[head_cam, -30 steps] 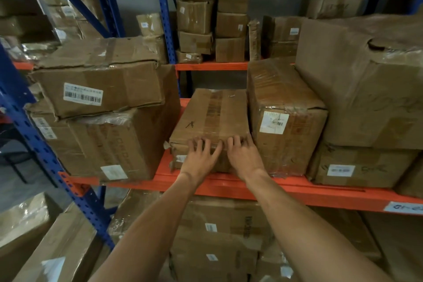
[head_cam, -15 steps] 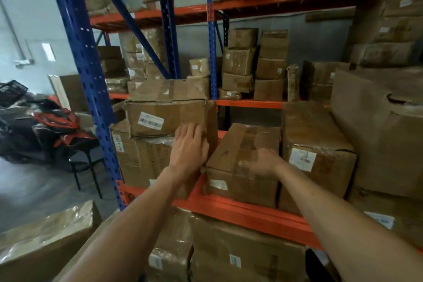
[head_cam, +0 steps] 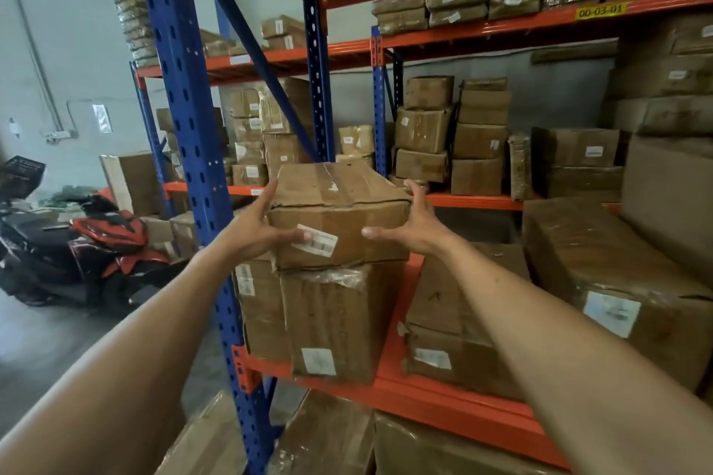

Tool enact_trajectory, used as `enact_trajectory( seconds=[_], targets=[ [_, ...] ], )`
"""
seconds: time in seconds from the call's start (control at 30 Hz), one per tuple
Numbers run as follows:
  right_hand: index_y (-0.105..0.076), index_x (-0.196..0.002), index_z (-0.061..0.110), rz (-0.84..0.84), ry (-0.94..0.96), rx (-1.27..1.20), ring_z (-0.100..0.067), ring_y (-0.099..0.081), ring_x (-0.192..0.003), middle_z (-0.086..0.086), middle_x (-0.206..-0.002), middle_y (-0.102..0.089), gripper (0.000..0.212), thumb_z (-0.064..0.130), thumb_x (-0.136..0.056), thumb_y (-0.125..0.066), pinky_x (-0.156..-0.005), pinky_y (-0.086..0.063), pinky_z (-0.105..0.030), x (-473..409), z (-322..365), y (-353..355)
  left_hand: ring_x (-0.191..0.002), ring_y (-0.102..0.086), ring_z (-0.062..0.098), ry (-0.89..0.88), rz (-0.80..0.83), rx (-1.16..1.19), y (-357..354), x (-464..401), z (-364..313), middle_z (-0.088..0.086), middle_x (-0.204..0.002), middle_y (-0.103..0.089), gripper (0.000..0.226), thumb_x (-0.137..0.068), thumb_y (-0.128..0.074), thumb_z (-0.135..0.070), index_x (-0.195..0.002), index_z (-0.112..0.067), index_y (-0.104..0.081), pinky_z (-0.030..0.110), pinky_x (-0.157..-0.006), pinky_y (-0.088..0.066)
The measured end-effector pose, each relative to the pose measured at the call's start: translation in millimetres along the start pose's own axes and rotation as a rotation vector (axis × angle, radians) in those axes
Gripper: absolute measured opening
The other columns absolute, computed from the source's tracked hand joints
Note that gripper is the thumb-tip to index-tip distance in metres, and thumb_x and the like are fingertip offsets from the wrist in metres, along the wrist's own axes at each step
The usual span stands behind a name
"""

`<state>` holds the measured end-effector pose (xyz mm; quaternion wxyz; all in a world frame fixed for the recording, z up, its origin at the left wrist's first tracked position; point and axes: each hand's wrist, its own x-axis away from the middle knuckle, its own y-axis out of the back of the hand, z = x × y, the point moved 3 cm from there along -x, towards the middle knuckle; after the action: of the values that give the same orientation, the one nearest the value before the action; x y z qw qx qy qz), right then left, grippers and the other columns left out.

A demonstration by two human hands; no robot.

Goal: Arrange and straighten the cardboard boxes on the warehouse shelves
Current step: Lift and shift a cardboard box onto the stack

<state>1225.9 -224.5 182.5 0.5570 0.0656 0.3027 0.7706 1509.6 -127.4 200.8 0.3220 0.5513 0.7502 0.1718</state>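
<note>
Clamping the top cardboard box between flat, spread grips, the left hand and right hand seem set to square it on the lower box.

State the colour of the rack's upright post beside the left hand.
Blue; the upright post shows best in the head view.

Pale grey wall at left; a conduit runs down it, paper notice taped beside. Grey concrete floor, slightly glossy. Red-and-black scooter parked on it. Shelving rack: blue uprights, orange beams. Light even, diffuse.
</note>
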Motion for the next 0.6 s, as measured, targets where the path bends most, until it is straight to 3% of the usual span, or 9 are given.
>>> enact_trajectory(
  seconds=[0.1, 0.23, 0.3, 0.37, 0.5, 0.6],
  targets=[
    [-0.004, -0.151, 0.049, -0.018, -0.079, -0.247, -0.032, -0.031, -0.141, -0.005, -0.161, -0.018, 0.134, 0.077, -0.047, -0.084, -0.110, -0.035, -0.058, -19, -2, -7, -0.132, -0.044, 0.017, -0.021, 0.046, 0.148, -9, -19, 18, -0.012, -0.149, -0.037, 0.146, -0.044, -0.098, -0.057, -0.156, -0.051, -0.005, 0.039, -0.113, -0.039],
    [-0.024, -0.150, 0.043, -0.068, -0.340, -0.522, -0.037, -0.039, -0.134, -0.003, -0.147, -0.039, 0.125, 0.092, -0.045, -0.070, -0.091, -0.044, -0.064, -25, -5, -8, -0.113, -0.055, 0.008, -0.110, 0.064, 0.258, -16, -33, 18, -0.017, -0.131, -0.050, 0.104, -0.048, -0.099, -0.048, -0.138, -0.054, -0.047, 0.022, -0.082, -0.050],
    [-0.048, -0.139, 0.033, -0.111, -0.417, -0.606, -0.034, -0.056, -0.115, -0.006, -0.126, -0.058, 0.103, 0.080, -0.051, -0.075, -0.078, -0.053, -0.052, -21, -5, -11, -0.106, -0.058, 0.004, -0.177, 0.085, 0.259, -22, -33, 12, -0.020, -0.123, -0.055, 0.087, -0.051, -0.096, -0.047, -0.128, -0.051, -0.056, 0.016, -0.074, -0.052],
    [-0.061, -0.127, 0.032, -0.249, -0.421, -0.677, -0.029, -0.063, -0.101, -0.007, -0.117, -0.065, 0.077, 0.062, -0.057, -0.075, -0.078, -0.056, -0.045, -19, -7, -9, -0.101, -0.060, 0.002, -0.214, 0.098, 0.281, -28, -31, 5, -0.020, -0.119, -0.056, 0.079, -0.054, -0.096, -0.045, -0.124, -0.051, -0.059, 0.011, -0.066, -0.053],
    [-0.066, -0.106, 0.039, -0.435, -0.403, -0.748, -0.028, -0.063, -0.097, -0.006, -0.112, -0.064, 0.048, 0.055, -0.061, -0.071, -0.082, -0.056, -0.044, 4, -17, 9, -0.096, -0.067, 0.004, -0.252, 0.145, 0.351, -48, -30, -11, -0.012, -0.121, -0.060, 0.075, -0.052, -0.097, -0.042, -0.118, -0.053, -0.062, 0.018, -0.069, -0.058],
    [-0.058, -0.126, 0.030, -0.568, -0.453, -0.721, -0.026, -0.060, -0.093, -0.005, -0.105, -0.061, 0.066, 0.056, -0.066, -0.069, -0.076, -0.053, -0.039, 29, -36, 37, -0.101, -0.065, 0.007, -0.275, 0.182, 0.327, -80, -33, -32, -0.008, -0.128, -0.057, 0.076, -0.054, -0.098, -0.042, -0.119, -0.053, -0.061, 0.023, -0.077, -0.059]
  ],
)
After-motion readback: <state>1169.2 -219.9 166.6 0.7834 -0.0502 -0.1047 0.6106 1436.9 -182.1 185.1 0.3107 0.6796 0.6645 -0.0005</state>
